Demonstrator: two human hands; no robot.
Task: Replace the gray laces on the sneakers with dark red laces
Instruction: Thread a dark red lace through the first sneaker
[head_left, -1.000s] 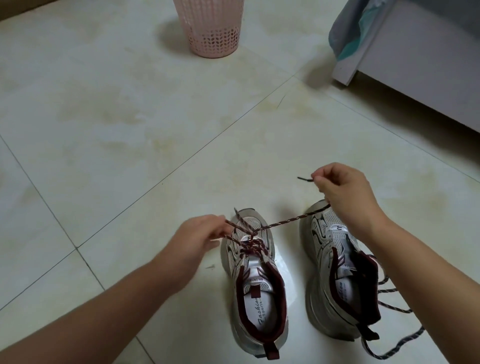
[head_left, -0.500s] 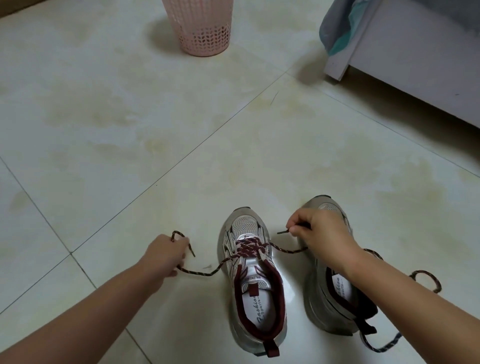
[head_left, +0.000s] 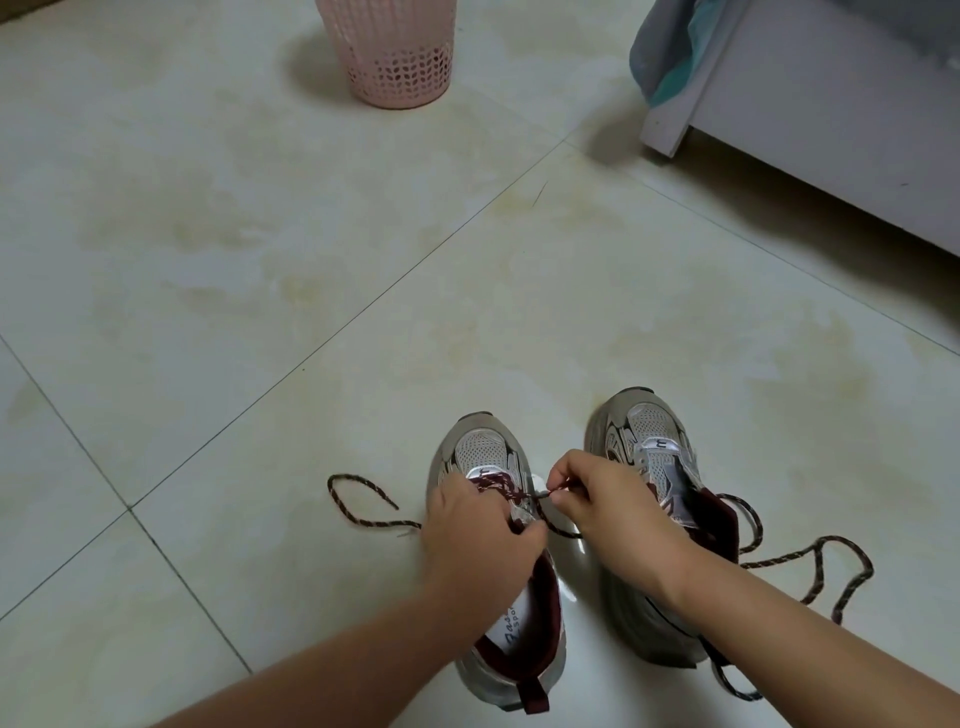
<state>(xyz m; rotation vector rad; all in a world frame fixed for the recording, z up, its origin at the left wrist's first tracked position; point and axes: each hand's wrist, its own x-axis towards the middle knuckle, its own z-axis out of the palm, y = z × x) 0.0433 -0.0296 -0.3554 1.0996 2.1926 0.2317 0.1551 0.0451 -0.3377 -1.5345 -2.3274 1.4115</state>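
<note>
Both hands are busy on the left sneaker (head_left: 506, 597): the dark red lace (head_left: 540, 498) is pinched by the right hand (head_left: 608, 512), the shoe is gripped by the left hand (head_left: 475, 535), and only the lower eyelets appear threaded.

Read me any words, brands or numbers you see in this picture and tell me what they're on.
"Fas..." over "Spo...": script print on the left sneaker's insole, the rest hidden by the left hand.
A single mark like "m": silver tab on the right sneaker's tongue; a like tab on the left is too blurred to read.
</note>
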